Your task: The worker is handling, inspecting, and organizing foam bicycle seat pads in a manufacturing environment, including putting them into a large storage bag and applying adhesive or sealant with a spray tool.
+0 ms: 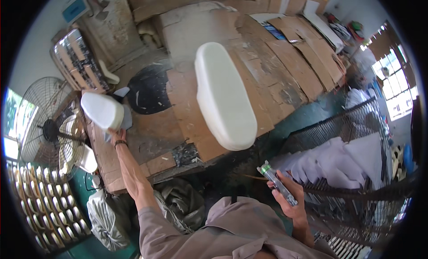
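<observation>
My left hand [117, 136] is stretched out to the far left, its fingers closed at the near end of a small white moulded foam piece [101, 111]. Part of that grip is hidden by the hand. Under and beside this piece shows a grey flat sheet [127, 118]. Near my body on the right, my right hand [292, 197] is wrapped round a slim grey handheld tool [280, 186] with a green head; its exact kind cannot be made out. A long white moulded foam piece [226, 96] lies mid-table, apart from both hands.
Worn cardboard [156, 129] covers the table, with a black round patch [149, 89] on it. Flattened cardboard [307, 53] lies at the far right. A caged fan [49, 129] and a rack of white pieces [49, 205] stand left. A mesh cart [330, 165] with grey sheets stands right.
</observation>
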A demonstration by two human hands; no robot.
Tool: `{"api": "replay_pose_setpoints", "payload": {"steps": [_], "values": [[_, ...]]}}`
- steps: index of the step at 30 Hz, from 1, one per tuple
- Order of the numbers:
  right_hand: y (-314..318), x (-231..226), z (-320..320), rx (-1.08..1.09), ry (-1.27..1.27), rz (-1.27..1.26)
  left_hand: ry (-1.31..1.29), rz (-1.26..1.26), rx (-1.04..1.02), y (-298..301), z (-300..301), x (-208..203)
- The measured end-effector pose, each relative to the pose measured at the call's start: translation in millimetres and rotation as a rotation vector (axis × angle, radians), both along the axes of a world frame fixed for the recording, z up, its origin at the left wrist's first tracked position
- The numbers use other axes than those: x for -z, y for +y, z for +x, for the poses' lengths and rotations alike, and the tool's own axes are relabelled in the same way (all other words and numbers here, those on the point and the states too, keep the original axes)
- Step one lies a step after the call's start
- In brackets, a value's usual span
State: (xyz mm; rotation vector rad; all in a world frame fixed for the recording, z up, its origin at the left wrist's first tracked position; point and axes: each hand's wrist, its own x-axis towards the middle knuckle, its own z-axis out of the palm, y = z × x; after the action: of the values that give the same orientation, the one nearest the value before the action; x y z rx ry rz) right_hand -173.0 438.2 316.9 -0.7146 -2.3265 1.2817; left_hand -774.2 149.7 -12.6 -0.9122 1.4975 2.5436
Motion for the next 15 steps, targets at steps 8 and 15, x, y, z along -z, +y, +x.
{"api": "replay_pose_setpoints", "payload": {"steps": [8,15], "values": [[37.3,-21.9,40.9,0.056,0.151,0.19,0.233,0.139,0.502,32.2,244.5,28.8],[55.2,-42.1,81.1,-0.051,0.288,0.154,0.022,-0.244,0.879,-78.4,510.1,149.6]]}}
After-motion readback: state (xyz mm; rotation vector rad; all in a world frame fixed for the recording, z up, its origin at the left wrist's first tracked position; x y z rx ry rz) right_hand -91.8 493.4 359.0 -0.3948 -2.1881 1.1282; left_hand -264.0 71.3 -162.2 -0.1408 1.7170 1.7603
